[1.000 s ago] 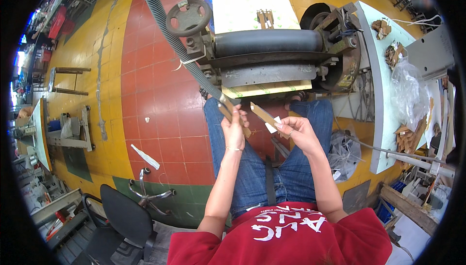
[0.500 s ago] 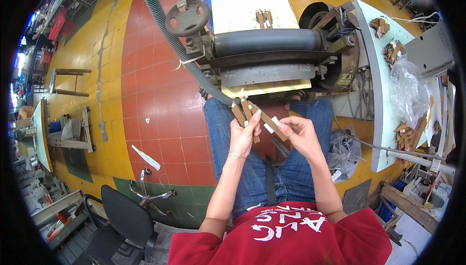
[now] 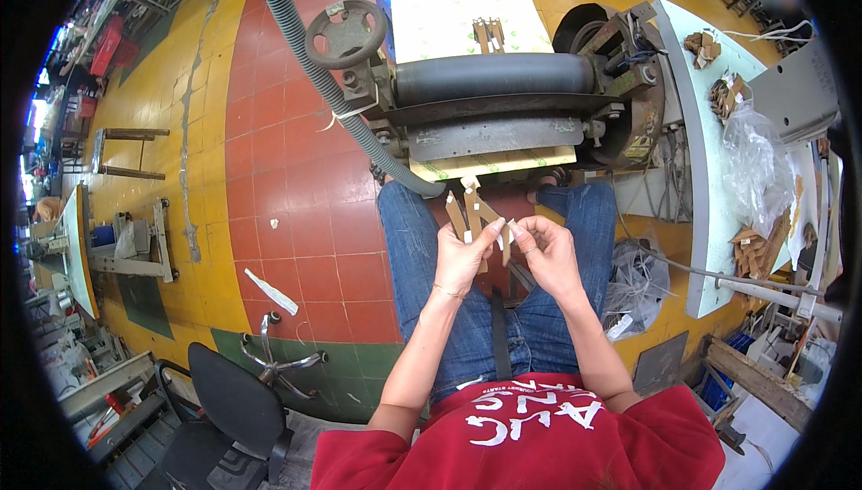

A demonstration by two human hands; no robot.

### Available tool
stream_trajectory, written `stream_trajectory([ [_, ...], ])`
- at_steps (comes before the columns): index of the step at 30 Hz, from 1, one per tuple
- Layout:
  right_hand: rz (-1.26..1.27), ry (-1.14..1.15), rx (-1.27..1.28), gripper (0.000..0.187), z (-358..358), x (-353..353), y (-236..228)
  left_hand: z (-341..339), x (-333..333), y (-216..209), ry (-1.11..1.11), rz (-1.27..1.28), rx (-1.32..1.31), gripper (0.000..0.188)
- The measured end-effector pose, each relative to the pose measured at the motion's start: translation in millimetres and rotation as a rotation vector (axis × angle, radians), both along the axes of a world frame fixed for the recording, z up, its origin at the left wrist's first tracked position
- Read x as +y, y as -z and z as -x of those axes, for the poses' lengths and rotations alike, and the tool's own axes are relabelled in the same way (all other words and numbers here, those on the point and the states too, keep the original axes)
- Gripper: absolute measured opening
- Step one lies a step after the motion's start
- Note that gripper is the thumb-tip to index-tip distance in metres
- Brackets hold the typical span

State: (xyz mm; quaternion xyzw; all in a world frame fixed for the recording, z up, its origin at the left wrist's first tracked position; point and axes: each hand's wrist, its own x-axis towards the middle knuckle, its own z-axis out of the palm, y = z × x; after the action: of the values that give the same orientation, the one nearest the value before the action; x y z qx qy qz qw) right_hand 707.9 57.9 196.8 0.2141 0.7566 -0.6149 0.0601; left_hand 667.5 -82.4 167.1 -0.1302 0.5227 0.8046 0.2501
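Several narrow brown strips (image 3: pixel 455 214) with small white patches fan out above my left hand (image 3: pixel 460 258), whose thumb and fingers are closed on them. Close by on the right, my right hand (image 3: pixel 549 258) is pinched, its thumb and fingertips at another brown strip (image 3: pixel 506 246) that angles down between the two hands. The strips' lower ends are partly hidden by the fingers. Both hands are above my lap, in front of a roller machine (image 3: pixel 492 138).
Beyond the machine's dark roller (image 3: pixel 494 79), more brown strips (image 3: pixel 488 35) lie on a white sheet (image 3: pixel 431 18). A grey hose (image 3: pixel 310 63) and handwheel (image 3: pixel 348 34) are at left. The right-hand table (image 3: pixel 709 247) bears brown pieces and a plastic bag (image 3: pixel 756 167).
My right hand has moved slightly left, closer to my left hand. The strip between them has swung from a long diagonal to a steeper angle, and the fan has shifted.
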Motion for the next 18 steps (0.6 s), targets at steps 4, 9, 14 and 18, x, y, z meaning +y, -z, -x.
stream_trajectory([
  [4, 0.012, -0.014, -0.031, 0.017, -1.6, 0.2, 0.1, -0.2, 0.6, 2.6, 0.012, -0.030, -0.038, 0.011],
  [9, 0.058, -0.006, -0.017, 0.017, -0.6, 2.8, -1.8, 0.9, -1.2, 4.1, 0.038, -0.073, -0.081, 0.009],
  [14, -0.065, 0.006, 0.062, 0.016, -1.0, 4.3, 0.4, 3.3, -2.1, 4.5, 0.038, -0.008, -0.001, 0.011],
  [18, 0.109, -0.062, -0.040, 0.018, -1.9, 8.8, 6.4, 9.0, 0.3, 3.5, 0.062, 0.019, 0.082, 0.015],
])
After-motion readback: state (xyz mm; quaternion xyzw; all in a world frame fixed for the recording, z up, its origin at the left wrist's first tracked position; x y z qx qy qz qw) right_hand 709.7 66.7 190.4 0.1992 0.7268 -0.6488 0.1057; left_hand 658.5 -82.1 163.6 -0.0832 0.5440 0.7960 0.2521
